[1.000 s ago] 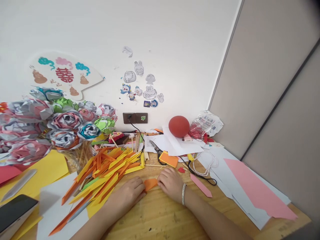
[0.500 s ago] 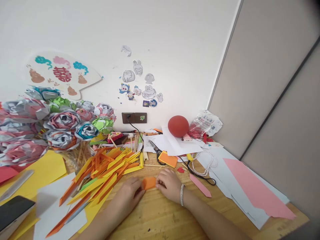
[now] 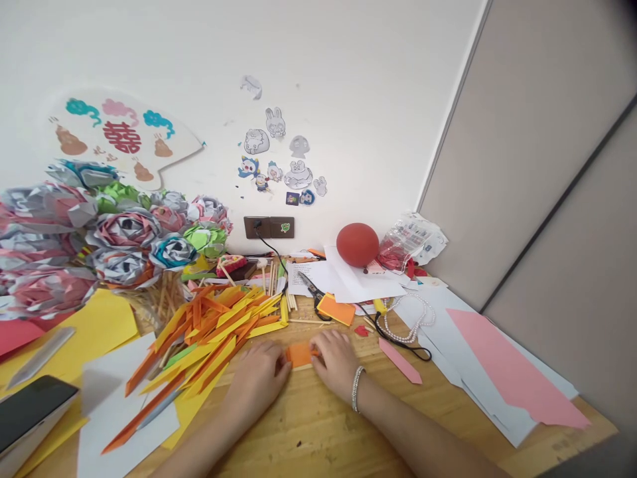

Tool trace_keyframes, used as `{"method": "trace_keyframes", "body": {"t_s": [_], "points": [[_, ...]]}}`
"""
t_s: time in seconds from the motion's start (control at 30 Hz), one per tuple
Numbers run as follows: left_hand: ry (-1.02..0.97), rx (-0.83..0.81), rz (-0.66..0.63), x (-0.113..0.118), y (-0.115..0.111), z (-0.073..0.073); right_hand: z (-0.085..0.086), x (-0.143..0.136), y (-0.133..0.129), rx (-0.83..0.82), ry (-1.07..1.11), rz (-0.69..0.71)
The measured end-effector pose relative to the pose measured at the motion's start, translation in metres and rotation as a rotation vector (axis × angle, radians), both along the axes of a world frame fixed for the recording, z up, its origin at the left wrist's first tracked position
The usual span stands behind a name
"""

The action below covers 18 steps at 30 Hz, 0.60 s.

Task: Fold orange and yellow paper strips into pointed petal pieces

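Note:
A small orange paper piece (image 3: pixel 300 354) lies on the wooden table (image 3: pixel 318 425) between my two hands. My left hand (image 3: pixel 265 372) pinches its left end, fingers curled. At its right end my right hand (image 3: pixel 334 362), with a beaded bracelet (image 3: pixel 357 389) on the wrist, holds it with thumb and bent fingers. Left of my hands is a heap of folded orange and yellow strips (image 3: pixel 213 332). Just beyond my right hand lie orange and yellow paper rectangles (image 3: pixel 337 309) and black scissors (image 3: pixel 318 299).
Paper flowers (image 3: pixel 127 232) stand at the left, behind yellow sheets (image 3: pixel 107 322) and a phone (image 3: pixel 34 408). A red balloon (image 3: pixel 357 244) rests at the back. On the right are a pearl string (image 3: pixel 423 315), a black cord (image 3: pixel 398 338) and white and pink sheets (image 3: pixel 512 372).
The view has tilted down slightly. My right fingers have moved a little over the orange paper's right end, and my left hand still pinches its left end.

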<state>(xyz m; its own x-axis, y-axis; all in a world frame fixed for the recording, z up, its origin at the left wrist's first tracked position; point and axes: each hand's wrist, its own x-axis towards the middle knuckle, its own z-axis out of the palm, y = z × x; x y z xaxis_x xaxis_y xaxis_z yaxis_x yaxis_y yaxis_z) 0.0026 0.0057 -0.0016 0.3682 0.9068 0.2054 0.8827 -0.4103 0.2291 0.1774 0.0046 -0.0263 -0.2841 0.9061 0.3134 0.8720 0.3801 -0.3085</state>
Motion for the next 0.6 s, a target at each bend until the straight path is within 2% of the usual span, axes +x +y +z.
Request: {"method": "trace_keyframes", "body": {"t_s": [0.1,0.27,0.43,0.6], "points": [[-0.008,-0.013,0.037,-0.001,-0.001,0.005,0.001,0.000,0.000,0.078,-0.119,0.157],[-0.028,-0.038,0.069,-0.004,0.000,0.009,0.005,0.018,0.003,0.180,-0.221,0.314],[-0.044,-0.039,0.064,-0.006,0.002,0.006,0.006,0.041,0.005,0.137,-0.166,0.359],[-0.040,-0.010,0.074,-0.008,0.001,0.004,0.003,0.046,0.007,0.086,-0.105,0.376]]}}
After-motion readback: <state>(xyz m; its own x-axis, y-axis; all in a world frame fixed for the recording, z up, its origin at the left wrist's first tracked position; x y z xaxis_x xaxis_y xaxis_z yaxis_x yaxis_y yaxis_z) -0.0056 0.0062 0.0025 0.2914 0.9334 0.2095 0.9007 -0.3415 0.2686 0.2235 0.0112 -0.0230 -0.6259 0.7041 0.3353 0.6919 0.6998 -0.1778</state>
